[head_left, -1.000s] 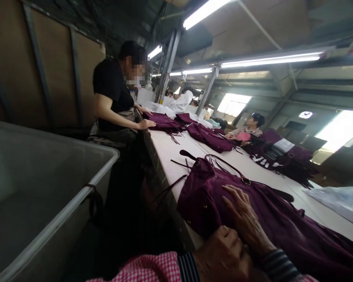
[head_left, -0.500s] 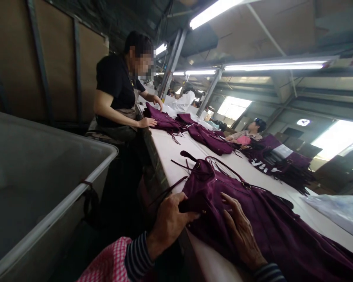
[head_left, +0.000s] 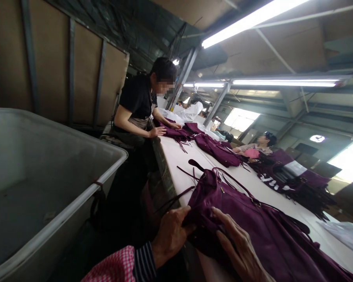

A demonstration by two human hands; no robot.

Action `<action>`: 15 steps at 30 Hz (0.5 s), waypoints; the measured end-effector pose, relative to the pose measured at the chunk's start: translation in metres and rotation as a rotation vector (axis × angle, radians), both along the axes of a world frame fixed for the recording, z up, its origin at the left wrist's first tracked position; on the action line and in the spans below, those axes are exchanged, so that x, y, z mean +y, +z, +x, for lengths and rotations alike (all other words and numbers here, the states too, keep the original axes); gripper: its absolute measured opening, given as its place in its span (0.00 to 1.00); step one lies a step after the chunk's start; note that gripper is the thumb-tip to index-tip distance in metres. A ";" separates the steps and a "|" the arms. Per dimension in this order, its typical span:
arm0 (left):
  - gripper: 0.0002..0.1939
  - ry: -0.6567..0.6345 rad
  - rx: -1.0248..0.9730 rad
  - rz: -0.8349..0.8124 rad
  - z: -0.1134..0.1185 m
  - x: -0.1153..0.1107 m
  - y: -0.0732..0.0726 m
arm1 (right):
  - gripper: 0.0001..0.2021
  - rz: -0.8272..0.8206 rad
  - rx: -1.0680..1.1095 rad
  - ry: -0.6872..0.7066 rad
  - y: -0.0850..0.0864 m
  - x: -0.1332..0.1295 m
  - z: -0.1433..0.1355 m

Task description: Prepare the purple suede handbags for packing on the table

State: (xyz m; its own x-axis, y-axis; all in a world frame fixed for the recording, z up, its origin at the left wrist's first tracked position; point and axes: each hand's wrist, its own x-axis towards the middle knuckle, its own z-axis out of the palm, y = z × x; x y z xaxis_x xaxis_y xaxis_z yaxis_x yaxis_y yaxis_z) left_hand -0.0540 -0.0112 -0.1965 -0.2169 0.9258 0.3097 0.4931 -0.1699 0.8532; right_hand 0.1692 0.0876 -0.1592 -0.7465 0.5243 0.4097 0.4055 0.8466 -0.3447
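Observation:
A dark purple handbag (head_left: 270,231) lies on its side on the white table (head_left: 179,172), its straps and thin cords toward the far end. My left hand (head_left: 172,233) has its thumb and fingers closed on the near edge of the bag, at a bunched fold. My right hand (head_left: 241,244) rests on the bag's fabric just to the right, fingers stretched out and thumb apart. The fingertips of my left hand are partly hidden by the cloth.
A large grey bin (head_left: 106,176) stands at the left. Farther along the table, a co-worker (head_left: 135,105) handles purple bags (head_left: 219,150). At right are stacked purple pieces (head_left: 290,172) and clear plastic (head_left: 343,235). Another person (head_left: 260,145) sits across.
My right hand has shifted closer to my left, and the fabric between them is more bunched. The co-worker's far hand has come down onto a bag. The view has tilted up and left.

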 end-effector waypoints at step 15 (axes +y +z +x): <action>0.19 -0.534 0.078 -0.117 -0.066 0.022 0.025 | 0.28 -0.091 0.123 -0.045 -0.013 0.009 -0.043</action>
State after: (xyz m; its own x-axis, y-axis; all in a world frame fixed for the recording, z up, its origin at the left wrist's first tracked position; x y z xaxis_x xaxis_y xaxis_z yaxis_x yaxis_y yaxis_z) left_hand -0.1202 0.0111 -0.1714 0.3121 0.9299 0.1949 0.4268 -0.3205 0.8456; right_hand 0.1257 0.0962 -0.1726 -0.6689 0.5949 0.4458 0.3920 0.7918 -0.4684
